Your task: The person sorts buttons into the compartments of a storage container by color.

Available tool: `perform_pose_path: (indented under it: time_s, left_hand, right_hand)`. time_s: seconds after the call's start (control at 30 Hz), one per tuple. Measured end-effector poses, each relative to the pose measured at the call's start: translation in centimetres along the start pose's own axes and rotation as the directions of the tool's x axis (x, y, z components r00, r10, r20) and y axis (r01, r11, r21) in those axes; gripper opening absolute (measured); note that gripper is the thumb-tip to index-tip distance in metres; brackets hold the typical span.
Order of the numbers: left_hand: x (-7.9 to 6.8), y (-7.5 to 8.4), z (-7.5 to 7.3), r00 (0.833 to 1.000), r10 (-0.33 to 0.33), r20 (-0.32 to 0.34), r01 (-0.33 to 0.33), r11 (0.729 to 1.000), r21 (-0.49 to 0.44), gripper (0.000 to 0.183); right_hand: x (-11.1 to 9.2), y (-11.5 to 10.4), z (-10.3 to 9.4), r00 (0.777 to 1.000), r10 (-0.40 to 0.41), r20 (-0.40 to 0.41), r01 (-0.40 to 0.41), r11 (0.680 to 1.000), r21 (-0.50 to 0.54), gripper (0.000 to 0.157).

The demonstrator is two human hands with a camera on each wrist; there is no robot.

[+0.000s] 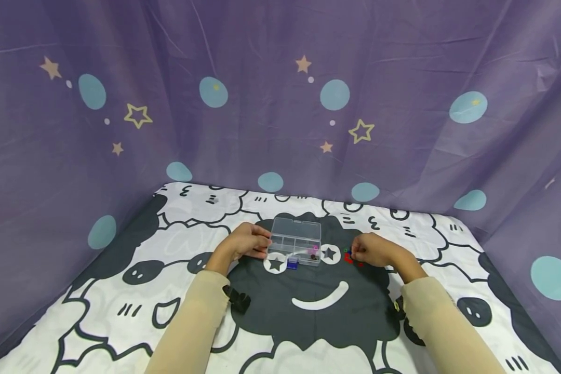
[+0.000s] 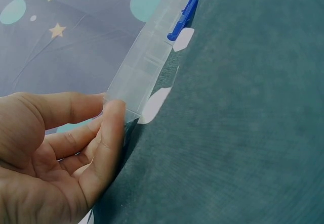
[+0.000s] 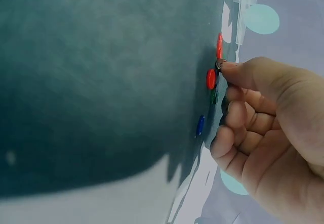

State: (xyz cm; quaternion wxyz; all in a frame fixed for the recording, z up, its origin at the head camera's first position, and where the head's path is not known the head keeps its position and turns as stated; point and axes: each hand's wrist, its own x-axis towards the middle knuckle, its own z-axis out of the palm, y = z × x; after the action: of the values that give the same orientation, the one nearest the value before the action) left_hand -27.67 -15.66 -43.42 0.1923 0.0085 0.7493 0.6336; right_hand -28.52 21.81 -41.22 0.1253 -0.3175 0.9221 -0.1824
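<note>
A clear plastic compartment box lies on the cloth with its lid raised at the back. My left hand grips its left end; the left wrist view has the thumb and fingers at the corner. Pink buttons and a dark brown button sit in the box's right side. To the right of the box, my right hand pinches a small dark button between thumb and fingertip. Close beside it are a red button, a green button and a blue button.
A blue clasp is on the front of the box. The cloth has a cartoon sheep print in black and white. A purple curtain stands behind the table and along both sides.
</note>
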Motion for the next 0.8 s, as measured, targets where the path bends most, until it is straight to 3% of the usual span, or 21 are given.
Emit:
perform_pose_path:
  time_s: [0.17,0.53,0.8]
  left_hand:
    - [-0.13,0.19,0.04,1.000,-0.003,-0.004,0.003,1.000,0.003,0.033]
    - [-0.16,0.28,0.03,1.000,-0.017,-0.009,0.017,1.000,0.000,0.033]
    - [0.04,0.13,0.06,1.000,-0.008,-0.011,0.008,1.000,0.005,0.031]
  right_hand:
    - [0.05,0.23,0.19,0.998,-0.051,-0.034,0.051,0.999,0.007,0.010]
    - [0.29,0.25,0.33,0.999,-0.027,-0.047,0.031,0.996,0.082,0.010]
    - [0.55,-0.49,0.31,0.991,-0.088,-0.097,0.096,0.992,0.082,0.010]
